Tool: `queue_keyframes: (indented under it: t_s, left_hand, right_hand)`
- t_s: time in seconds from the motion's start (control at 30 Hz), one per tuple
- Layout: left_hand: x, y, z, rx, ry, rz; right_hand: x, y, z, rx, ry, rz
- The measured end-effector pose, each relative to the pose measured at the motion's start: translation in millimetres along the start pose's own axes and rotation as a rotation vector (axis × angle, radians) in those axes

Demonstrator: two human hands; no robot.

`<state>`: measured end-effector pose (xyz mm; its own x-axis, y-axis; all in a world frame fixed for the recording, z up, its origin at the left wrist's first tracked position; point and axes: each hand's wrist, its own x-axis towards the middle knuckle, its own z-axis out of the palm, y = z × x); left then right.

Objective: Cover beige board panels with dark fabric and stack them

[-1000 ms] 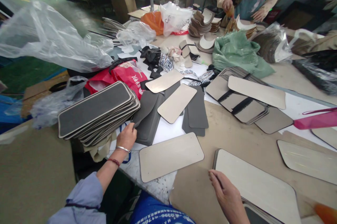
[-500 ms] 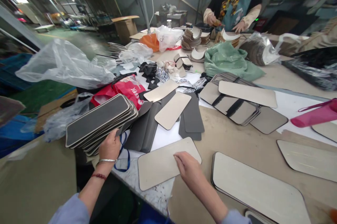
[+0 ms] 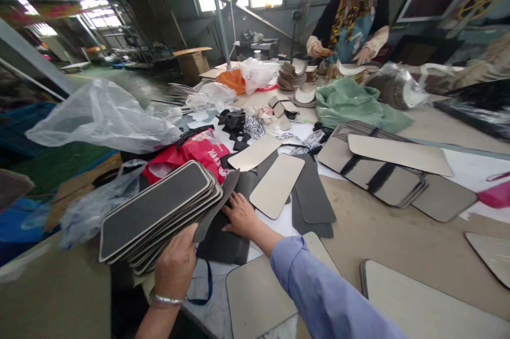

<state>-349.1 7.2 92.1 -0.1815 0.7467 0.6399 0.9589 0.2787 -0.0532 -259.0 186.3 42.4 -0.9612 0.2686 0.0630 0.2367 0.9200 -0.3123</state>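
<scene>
My left hand [image 3: 176, 260] pinches the near edge of a thin dark grey sheet [image 3: 218, 205], which curls up beside a stack of grey panels with pale borders [image 3: 155, 207]. My right hand [image 3: 244, 218] lies over a pile of dark grey sheets [image 3: 223, 243], fingers spread and touching the top. Under my right forearm is a beige panel with rounded corners [image 3: 255, 296], partly covered by the sleeve. Smaller beige pieces [image 3: 277, 185] rest just beyond the right hand, with more dark grey pieces [image 3: 314, 195] to their right.
Strapped beige panels [image 3: 374, 169] lie at the right, large beige panels [image 3: 430, 302] in front of them. A red bag [image 3: 207, 153], clear plastic [image 3: 107, 121] and a green sack [image 3: 354, 100] spread across the back. A person [image 3: 350, 25] works at the far side.
My right hand has left the beige panel and moved forward and left onto the dark grey sheets. My left hand still pinches the dark sheet's edge. The view has shifted.
</scene>
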Motion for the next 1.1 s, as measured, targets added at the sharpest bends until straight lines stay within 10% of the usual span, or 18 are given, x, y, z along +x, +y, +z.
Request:
queue_keyframes:
  t_s: [0.27,0.47,0.63,0.77,0.93,1.1]
  left_hand:
    - [-14.5,9.9,-79.7,-0.054,0.077,-0.078]
    - [-41.4,38.2,-117.0,-0.149,0.010,-0.176]
    - [-43.1,57.2,-128.7,-0.217,-0.022,-0.157]
    - [-47.3,77.5,-137.9,-0.253,-0.079,-0.072]
    - [-51.4,92.3,-131.5,-0.295,-0.176,0.129]
    - [-44.1,103.3,-99.7,-0.325,0.009,0.252]
  right_hand:
    - [7.0,14.6,16.5,-0.005,-0.150,0.059]
    - [-9.6,34.9,19.9,0.485,0.143,0.031]
    - [-59.8,54.7,-9.9,1.063,-0.009,0.189]
    - [-115.9,61.9,-54.1,1.426,-0.007,0.624]
    - [-183.4,96.1,-64.9,1.274,0.017,0.821]
    - [-255.5,124.8,-56.7,0.972,0.109,0.856]
